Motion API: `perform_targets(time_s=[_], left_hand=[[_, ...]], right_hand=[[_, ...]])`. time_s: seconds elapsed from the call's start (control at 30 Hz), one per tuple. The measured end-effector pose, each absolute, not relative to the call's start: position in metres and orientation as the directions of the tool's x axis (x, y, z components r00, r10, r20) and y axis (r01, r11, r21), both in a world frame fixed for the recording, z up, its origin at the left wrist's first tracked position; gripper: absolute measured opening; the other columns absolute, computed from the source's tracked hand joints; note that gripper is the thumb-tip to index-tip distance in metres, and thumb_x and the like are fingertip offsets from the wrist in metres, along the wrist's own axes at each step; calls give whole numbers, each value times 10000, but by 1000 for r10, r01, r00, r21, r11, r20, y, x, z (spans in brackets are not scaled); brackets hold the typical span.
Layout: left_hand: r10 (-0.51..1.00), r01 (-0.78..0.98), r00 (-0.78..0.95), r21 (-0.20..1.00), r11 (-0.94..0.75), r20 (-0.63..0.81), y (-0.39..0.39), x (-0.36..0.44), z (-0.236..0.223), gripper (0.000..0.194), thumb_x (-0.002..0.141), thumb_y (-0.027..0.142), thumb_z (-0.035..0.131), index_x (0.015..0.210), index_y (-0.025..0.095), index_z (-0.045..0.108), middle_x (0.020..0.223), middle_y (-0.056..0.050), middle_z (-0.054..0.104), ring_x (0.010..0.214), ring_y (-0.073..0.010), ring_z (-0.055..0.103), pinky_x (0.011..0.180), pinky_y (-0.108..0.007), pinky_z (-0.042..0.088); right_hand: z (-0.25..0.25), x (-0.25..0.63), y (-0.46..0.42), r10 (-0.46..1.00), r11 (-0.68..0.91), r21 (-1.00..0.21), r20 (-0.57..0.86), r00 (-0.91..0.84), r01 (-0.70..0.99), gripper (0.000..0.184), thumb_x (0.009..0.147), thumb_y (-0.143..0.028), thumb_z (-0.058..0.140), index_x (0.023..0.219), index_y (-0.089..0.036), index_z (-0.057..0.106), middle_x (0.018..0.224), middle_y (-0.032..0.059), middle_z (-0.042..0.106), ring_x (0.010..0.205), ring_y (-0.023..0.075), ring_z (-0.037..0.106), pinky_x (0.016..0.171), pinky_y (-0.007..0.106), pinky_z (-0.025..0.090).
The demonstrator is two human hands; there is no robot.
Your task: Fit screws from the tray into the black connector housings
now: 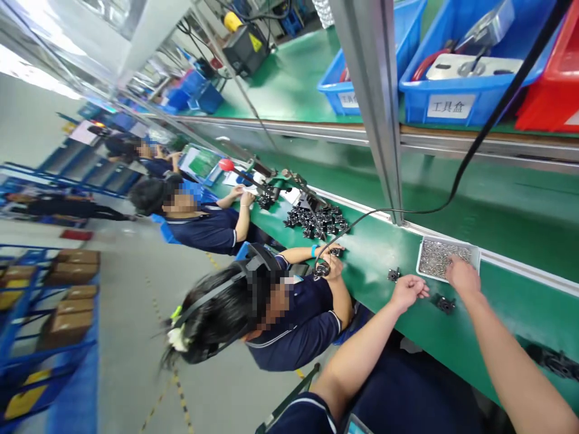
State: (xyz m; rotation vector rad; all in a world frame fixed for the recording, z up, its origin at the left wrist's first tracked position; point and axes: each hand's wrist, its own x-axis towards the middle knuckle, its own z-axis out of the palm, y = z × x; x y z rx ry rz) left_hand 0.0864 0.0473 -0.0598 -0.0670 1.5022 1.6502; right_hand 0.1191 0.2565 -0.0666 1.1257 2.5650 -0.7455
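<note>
Right hand (464,276) has its fingertips down among the small metal pieces (436,256) in the white tray (434,278); left hand (409,293) is half-curled between two black parts (394,275) (446,304) on the green bench (520,295), fingers drawn close together (cannot tell whether either hand grips anything). Probable fault: several pieces picked up at once, because they lie loose and heaped, with one slipping off onto the bench. Secondary risk: the left hand or right forearm, being so near, could nudge the closer black part or catch the tray rim and scatter its contents
</note>
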Motion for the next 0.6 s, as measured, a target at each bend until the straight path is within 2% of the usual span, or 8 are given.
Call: perform_targets(time_s=[0.07, 0.13, 0.2, 0.23, 0.33, 0.4, 0.5, 0.6], left_hand=[[532, -641, -601, 758, 124, -596, 33, 93, -63, 531, 734, 523, 786, 986, 74, 656, 815, -133, 737, 633, -153, 689, 598, -240, 505], [528, -632, -590, 756, 170, -611, 22, 100, -65, 520, 750, 524, 768, 999, 79, 664, 854, -149, 748, 677, -170, 704, 627, -258, 517], [527, -551, -614, 797, 247, -588, 14, 105, -66, 461, 781, 513, 736, 970, 94, 703, 880, -144, 754, 730, -181, 704, 669, -278, 527], [532, -482, -638, 828, 287, -556, 12, 107, -68, 421, 794, 499, 723, 944, 106, 727, 889, -134, 758, 756, -185, 699, 699, -291, 532], [579, -286, -680, 890, 356, -450, 11, 113, -70, 316, 820, 433, 697, 919, 144, 778, 889, -95, 764, 773, -188, 672, 763, -319, 536], [607, -237, -672, 900, 367, -424, 14, 118, -70, 283, 837, 393, 675, 938, 152, 786, 867, -81, 766, 738, -184, 660, 746, -319, 535], [623, -205, -671, 908, 365, -402, 22, 126, -66, 234, 851, 335, 657, 937, 158, 783, 883, -78, 768, 762, -187, 674, 752, -311, 536], [637, -188, -657, 906, 380, -403, 29, 131, -63, 190, 852, 285, 650, 922, 161, 775, 895, -75, 770, 793, -187, 688, 773, -307, 539]], right_hand=[[-58, 130, 250, 664, 509, -516, -274, -696, 689, 405, 841, -252, 576, 1235, -225, 666, 965, 130, 751, 884, 268, 701, 837, 407, 513], [-46, 150, 236, 730, 374, -719, -161, -664, 586, 385, 864, -317, 578, 1227, -207, 647, 959, 112, 749, 870, 238, 701, 859, 401, 525], [-39, 177, 215, 817, 162, -883, -131, -562, 441, 443, 852, -409, 622, 1228, -175, 617, 962, 114, 745, 830, 219, 703, 827, 390, 554], [-39, 192, 202, 856, 43, -928, -157, -493, 370, 499, 830, -450, 657, 1232, -161, 599, 964, 119, 744, 814, 216, 706, 800, 386, 570], [-48, 238, 161, 898, -248, -936, -319, -303, 250, 627, 740, -495, 766, 1223, -147, 570, 966, 127, 748, 817, 224, 721, 754, 379, 598], [-56, 262, 138, 880, -364, -901, -416, -228, 238, 660, 692, -492, 816, 1201, -149, 575, 957, 123, 755, 831, 234, 729, 745, 376, 607], [-64, 278, 116, 847, -437, -870, -484, -221, 229, 681, 666, -480, 845, 1202, -159, 574, 953, 112, 763, 857, 241, 734, 755, 376, 615], [-66, 274, 110, 842, -438, -871, -484, -239, 223, 684, 674, -479, 841, 1216, -165, 564, 963, 112, 766, 857, 237, 733, 779, 386, 614]])
